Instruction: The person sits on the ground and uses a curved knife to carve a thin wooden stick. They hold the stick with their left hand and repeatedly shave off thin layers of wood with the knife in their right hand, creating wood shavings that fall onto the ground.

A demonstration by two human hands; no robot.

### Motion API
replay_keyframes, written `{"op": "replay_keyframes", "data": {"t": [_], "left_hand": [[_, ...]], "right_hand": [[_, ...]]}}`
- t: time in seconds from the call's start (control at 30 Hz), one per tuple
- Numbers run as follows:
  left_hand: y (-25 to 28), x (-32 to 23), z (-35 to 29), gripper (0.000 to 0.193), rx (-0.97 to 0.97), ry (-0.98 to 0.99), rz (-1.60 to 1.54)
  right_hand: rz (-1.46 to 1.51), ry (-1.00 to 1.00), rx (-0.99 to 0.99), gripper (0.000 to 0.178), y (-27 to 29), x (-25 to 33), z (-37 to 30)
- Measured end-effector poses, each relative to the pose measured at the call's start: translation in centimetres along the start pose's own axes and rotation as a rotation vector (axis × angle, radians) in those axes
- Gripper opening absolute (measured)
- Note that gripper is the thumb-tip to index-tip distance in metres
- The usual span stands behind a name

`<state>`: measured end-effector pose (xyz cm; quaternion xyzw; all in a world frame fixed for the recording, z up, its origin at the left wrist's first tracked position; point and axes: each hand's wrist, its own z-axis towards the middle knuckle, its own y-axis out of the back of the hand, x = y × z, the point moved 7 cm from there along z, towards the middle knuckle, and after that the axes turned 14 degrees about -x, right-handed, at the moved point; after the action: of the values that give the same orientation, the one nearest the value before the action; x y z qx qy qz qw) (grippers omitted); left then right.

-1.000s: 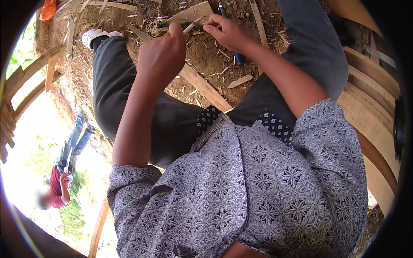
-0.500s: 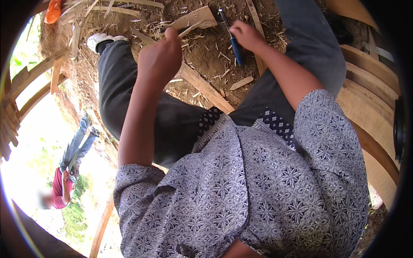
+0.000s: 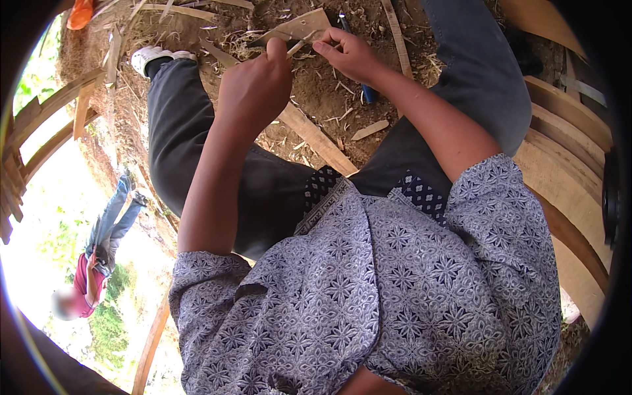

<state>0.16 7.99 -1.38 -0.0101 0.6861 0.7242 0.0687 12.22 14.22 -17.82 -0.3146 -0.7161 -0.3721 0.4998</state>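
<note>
My left hand (image 3: 258, 82) is closed around a thin pale wooden stick (image 3: 297, 48), which points up and to the right out of the fist. At the stick's far end is my right hand (image 3: 349, 58), its thumb and fingers pinched on the tip. Beneath the right hand, a tool with a blue handle (image 3: 368, 94) lies on the ground; the hand covers its middle, and its dark narrow end shows above. Just beyond the stick lies a flat wooden board (image 3: 306, 25).
Wood shavings litter the dirt ground. A long plank (image 3: 316, 138) lies between my legs, near a short wood piece (image 3: 370, 130). Curved timbers (image 3: 559, 155) rise at my right. An orange object (image 3: 80, 14) sits far left. Another person (image 3: 92, 280) stands off at the left.
My right hand has moved left, away from beside the blue-handled tool, and now meets the stick's tip. My left hand has shifted slightly right with the stick. The other person has moved slightly.
</note>
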Motion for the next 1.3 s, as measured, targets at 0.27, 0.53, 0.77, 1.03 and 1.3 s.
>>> {"op": "replay_keyframes", "data": {"t": [0.27, 0.53, 0.77, 1.03, 1.3], "left_hand": [[-0.3, -0.4, -0.3, 0.012, 0.019, 0.005, -0.056], [-0.4, 2.5, -0.2, 0.016, 0.1, 0.16, -0.02], [-0.5, 1.5, -0.1, 0.018, 0.117, 0.175, -0.049], [-0.6, 1.1, 0.2, 0.017, 0.121, 0.154, -0.059], [-0.5, 2.7, -0.1, 0.019, 0.143, 0.232, -0.069]], "right_hand": [[-0.099, 0.014, 0.014, 0.029, 1.9, -2.1, -0.4], [-0.368, -0.009, -0.129, 0.033, 6.8, -7.6, 0.3], [-0.081, -0.06, 0.022, 0.031, 1.3, -0.8, -0.7], [-0.223, 0.066, -0.068, 0.035, 1.2, -1.4, 0.4], [-0.346, -0.003, -0.133, 0.033, 4.8, -6.3, 0.6]]}}
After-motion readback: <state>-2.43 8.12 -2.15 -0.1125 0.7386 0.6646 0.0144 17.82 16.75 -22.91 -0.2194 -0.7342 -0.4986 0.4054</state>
